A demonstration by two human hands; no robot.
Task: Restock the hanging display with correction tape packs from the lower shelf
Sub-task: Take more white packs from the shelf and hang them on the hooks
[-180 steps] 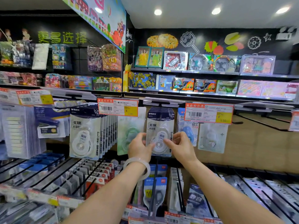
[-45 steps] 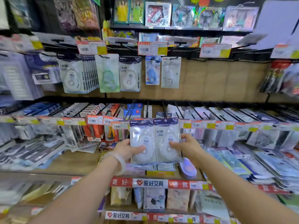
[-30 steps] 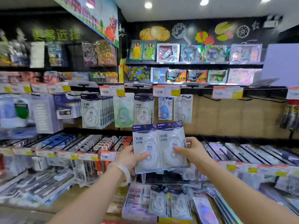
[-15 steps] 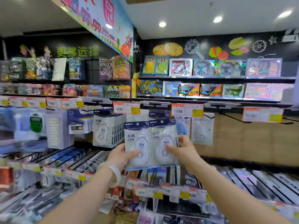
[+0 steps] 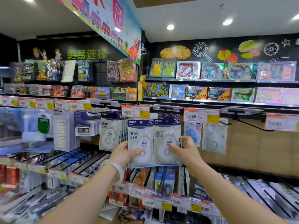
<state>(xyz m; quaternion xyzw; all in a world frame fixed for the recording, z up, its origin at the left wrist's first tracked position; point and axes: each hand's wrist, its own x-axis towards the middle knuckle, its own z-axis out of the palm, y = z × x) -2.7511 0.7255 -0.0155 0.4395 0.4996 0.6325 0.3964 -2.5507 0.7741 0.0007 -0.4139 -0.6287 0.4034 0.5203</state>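
Observation:
I hold two white correction tape packs with dark blue headers side by side, raised in front of the hanging display. My left hand (image 5: 125,153) grips the left pack (image 5: 140,135) at its lower edge, thumb across the front. My right hand (image 5: 186,150) grips the right pack (image 5: 167,133) the same way. Just behind the right pack hang matching packs on a hook (image 5: 168,116). A fuller row of the same packs (image 5: 111,130) hangs to the left. The lower shelf (image 5: 161,180) sits below my hands.
Orange-and-yellow price tags (image 5: 135,111) (image 5: 201,115) top the hooks. A blue tape pack (image 5: 192,134) and a pale pack (image 5: 214,138) hang to the right, then bare hooks (image 5: 249,125) against the wooden back panel. Toy boxes line the upper shelves.
Both hands lifted the two packs from the lower shelf up to the hanging display, closer to the middle hook. My view tilted upward with them.

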